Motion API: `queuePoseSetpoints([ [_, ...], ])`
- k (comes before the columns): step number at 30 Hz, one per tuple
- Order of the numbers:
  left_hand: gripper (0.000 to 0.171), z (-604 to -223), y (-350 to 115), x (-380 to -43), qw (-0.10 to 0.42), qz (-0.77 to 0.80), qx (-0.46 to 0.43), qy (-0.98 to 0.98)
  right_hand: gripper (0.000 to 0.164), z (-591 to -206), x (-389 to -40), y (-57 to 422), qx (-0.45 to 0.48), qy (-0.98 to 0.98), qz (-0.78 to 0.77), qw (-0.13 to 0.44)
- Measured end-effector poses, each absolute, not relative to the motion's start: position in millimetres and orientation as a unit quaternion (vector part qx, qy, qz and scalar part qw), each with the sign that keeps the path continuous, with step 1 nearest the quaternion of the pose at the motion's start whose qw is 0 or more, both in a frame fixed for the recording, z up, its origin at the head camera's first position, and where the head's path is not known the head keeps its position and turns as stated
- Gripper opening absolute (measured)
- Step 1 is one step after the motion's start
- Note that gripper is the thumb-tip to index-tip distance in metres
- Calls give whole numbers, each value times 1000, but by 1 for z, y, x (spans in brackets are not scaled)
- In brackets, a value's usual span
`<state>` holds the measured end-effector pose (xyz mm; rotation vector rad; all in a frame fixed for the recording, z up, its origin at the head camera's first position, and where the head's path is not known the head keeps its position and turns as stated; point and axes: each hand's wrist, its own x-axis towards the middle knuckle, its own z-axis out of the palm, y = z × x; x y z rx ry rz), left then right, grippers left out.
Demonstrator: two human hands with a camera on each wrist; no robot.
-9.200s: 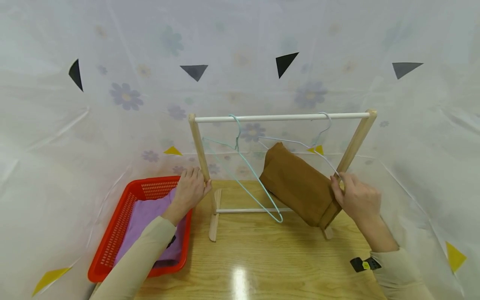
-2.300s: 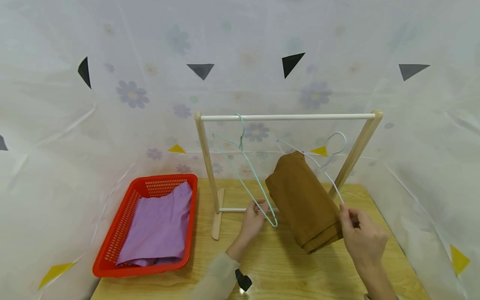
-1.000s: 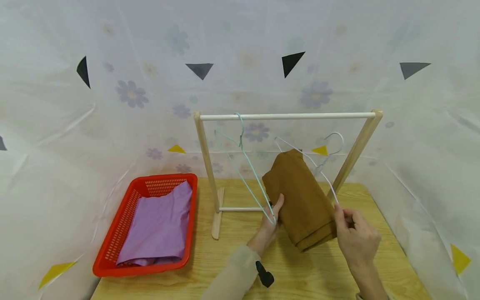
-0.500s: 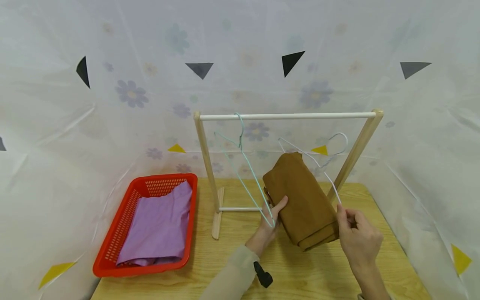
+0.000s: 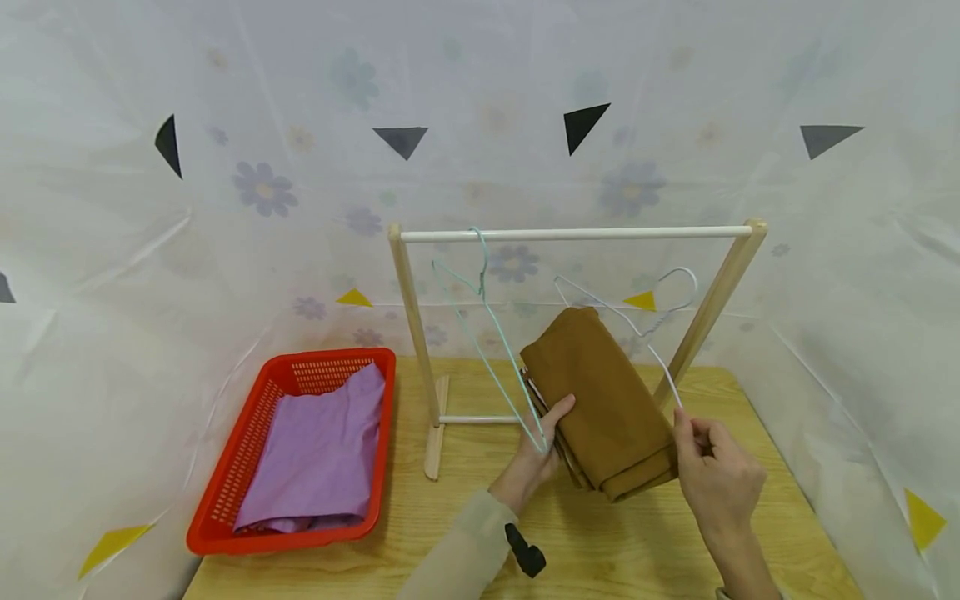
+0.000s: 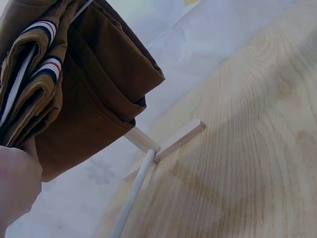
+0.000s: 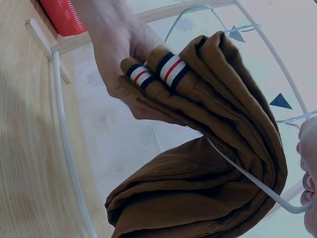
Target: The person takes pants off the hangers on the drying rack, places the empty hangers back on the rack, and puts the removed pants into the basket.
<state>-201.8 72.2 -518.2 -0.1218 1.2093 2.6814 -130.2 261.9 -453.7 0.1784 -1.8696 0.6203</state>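
Note:
My right hand pinches the lower right corner of a white wire hanger, whose hook is off the rack's rail. Folded brown trousers hang draped over the hanger's bottom bar. With its thumb on the front and its fingers behind, my left hand grips the left side of the trousers. Striped bands in navy, white and red show at two layered ends beside the left hand. A mint green hanger hangs from the rail and crosses in front of my left hand.
A wooden rack with a white top rail stands on the wood table. At the left, a red basket holds a folded purple cloth. Pale flowered sheeting surrounds the table.
The white hanger came off the rail and lower with the trousers. My left hand moved from the rack's left post to grip the trousers; lately their left edge has spread, showing layers behind.

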Motion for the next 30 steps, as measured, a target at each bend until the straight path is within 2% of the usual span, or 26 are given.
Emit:
queuePoseSetpoints([
  [3, 66, -516, 72, -200, 96, 903, -42, 417, 43, -454, -131, 262, 75, -790, 259, 550],
  [5, 82, -515, 71, -199, 94, 901, -41, 421, 44, -454, -131, 262, 75, -792, 256, 550],
  [7, 87, -513, 71, -199, 92, 903, -37, 418, 45, -455, -132, 263, 76, -793, 254, 549],
  [10, 70, -510, 71, -199, 97, 902, -34, 418, 46, -456, -133, 264, 77, -793, 253, 549],
  [13, 41, -508, 71, -198, 99, 899, -37, 424, 44, -458, -135, 266, 77, -790, 256, 551],
  [15, 34, -507, 71, -197, 97, 895, -43, 434, 43, -459, -136, 268, 75, -790, 257, 552],
  [22, 37, -508, 72, -197, 90, 889, -54, 445, 45, -460, -137, 272, 69, -789, 259, 554],
  [30, 51, -510, 64, -197, 112, 895, -46, 430, 54, -461, -137, 278, 77, -789, 251, 555],
])
